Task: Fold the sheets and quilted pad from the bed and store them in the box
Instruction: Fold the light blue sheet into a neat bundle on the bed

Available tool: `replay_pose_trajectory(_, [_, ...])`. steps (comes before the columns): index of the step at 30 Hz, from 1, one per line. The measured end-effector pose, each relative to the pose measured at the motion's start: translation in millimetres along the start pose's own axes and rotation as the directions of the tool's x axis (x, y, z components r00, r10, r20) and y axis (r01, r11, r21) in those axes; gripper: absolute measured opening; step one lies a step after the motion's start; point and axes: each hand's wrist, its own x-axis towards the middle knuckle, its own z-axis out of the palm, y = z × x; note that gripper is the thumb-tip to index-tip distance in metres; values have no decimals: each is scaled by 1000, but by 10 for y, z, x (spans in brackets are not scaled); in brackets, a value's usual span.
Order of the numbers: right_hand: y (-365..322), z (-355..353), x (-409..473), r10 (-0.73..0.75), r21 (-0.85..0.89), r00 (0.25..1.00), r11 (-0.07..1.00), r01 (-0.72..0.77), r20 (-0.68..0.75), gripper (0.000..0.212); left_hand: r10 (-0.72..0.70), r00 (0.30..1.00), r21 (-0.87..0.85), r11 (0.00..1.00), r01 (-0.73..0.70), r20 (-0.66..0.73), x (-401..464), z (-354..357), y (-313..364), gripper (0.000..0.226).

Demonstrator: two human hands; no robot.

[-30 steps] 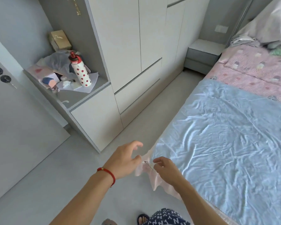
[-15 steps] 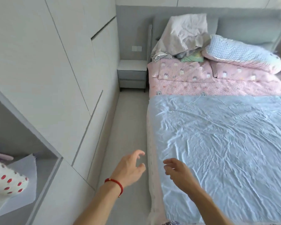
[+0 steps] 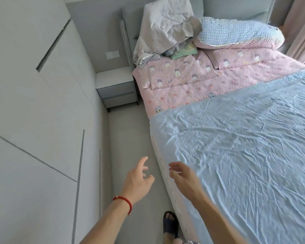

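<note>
While both hands, left hand [image 3: 138, 180] and right hand [image 3: 184, 178], hover loosely spread, neither touches the blue sheet [image 3: 245, 147].

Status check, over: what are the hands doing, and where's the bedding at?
Left hand open, right hand open, both holding nothing. Blue sheet spread flat on bed, unfolded. Pink quilted pad beneath it. Nothing blocking the near edge.

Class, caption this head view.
Both open hands, left and right, reach toward the light blue sheet.
</note>
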Motion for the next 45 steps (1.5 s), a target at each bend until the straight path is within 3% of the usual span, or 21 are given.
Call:
replay_pose_trajectory(3, [-208, -103, 703, 20, 29, 1000, 999, -20, 6, 22, -62, 993, 105, 993, 52, 100, 796, -145, 157, 66])
replay_pose_trajectory(9, [-680, -477, 1797, 26, 64, 988, 998, -16, -152, 23, -61, 985, 145, 989, 37, 162, 2325, -418, 449, 61])
replay_pose_trajectory(11, [-791, -544, 2162, 40, 43, 982, 999, -33, -183, 24, -93, 977, 162, 985, 61, 192, 2961, -436, 470, 51])
replay_pose_trajectory(14, [-913, -535, 2610, 62, 24, 977, 998, -58, -206, 23, -153, 961, 244, 965, 96, 230, 3774, -394, 391, 11])
replay_pose_trajectory(16, [-1003, -500, 2986, 86, 8, 972, 996, -86, -219, 23, -198, 939, 304, 946, 108, 281, 4361, -326, 260, 6])
replay_pose_trajectory(18, [-1072, -445, 3432, 102, -18, 969, 994, -109, -223, 22, -222, 912, 353, 931, 93, 344, 4979, -247, 130, 44])
replay_pose_trajectory(21, [-1126, -354, 4137, 201, -55, 949, 974, -220, -241, 21, -322, 786, 444, 893, 68, 528, 5774, -118, 44, 79])
replay_pose_trajectory(23, [-1128, -296, 4473, 288, -40, 927, 951, -305, -240, 21, -366, 712, 462, 884, 66, 600, 6143, -29, -9, 89])
replay_pose_trajectory(25, [-1101, -262, 4733, 354, -11, 899, 929, -369, -258, 20, -360, 689, 472, 881, 29, 630, 6495, 88, -49, 86])
replay_pose_trajectory(33, [-896, -111, 5226, 563, 119, 774, 824, -555, -288, 21, -357, 723, 537, 844, -22, 591, 7507, 579, -160, 77])
replay_pose_trajectory(36, [-846, -58, 5145, 616, 159, 730, 786, -598, -297, 22, -378, 720, 557, 830, -15, 583, 7646, 702, -236, 63])
replay_pose_trajectory(41, [-748, -35, 4914, 690, 229, 649, 721, -654, -322, 20, -332, 786, 637, 765, -98, 520, 7753, 832, -234, 57])
replay_pose_trajectory(45, [-646, -21, 4721, 706, 235, 629, 705, -669, -326, 19, -268, 812, 666, 722, -187, 519, 7791, 864, -213, 29])
